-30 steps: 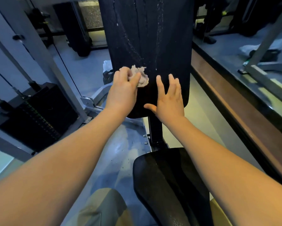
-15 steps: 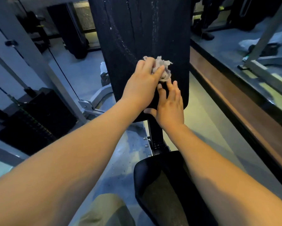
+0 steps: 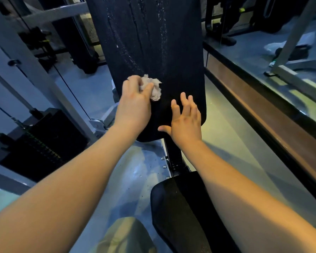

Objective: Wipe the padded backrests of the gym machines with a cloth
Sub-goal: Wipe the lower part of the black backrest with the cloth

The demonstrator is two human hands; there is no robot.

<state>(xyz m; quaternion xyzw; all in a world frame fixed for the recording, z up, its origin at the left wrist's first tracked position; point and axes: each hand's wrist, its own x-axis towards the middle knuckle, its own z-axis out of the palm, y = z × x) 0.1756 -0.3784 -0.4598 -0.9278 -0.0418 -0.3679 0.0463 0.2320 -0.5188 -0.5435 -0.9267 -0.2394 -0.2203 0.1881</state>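
A tall black padded backrest [image 3: 153,42] rises in the middle of the view, streaked with pale drip marks over its upper part. My left hand [image 3: 135,105] presses a crumpled pale cloth [image 3: 152,88] against the pad's lower left part. My right hand [image 3: 185,121] lies flat on the lower right of the pad, fingers spread, holding nothing. Below, the black seat pad [image 3: 182,212] of the same machine shows between my forearms.
A black weight stack [image 3: 38,145] with cables and grey frame posts stands to the left. A long wood-topped ledge [image 3: 263,110] runs along the right, with other machine frames [image 3: 292,44] beyond it. My knee [image 3: 124,236] shows at the bottom.
My left hand has slid the cloth leftward across the pad, away from the right hand. The right hand has stayed flat on the lower right of the pad.
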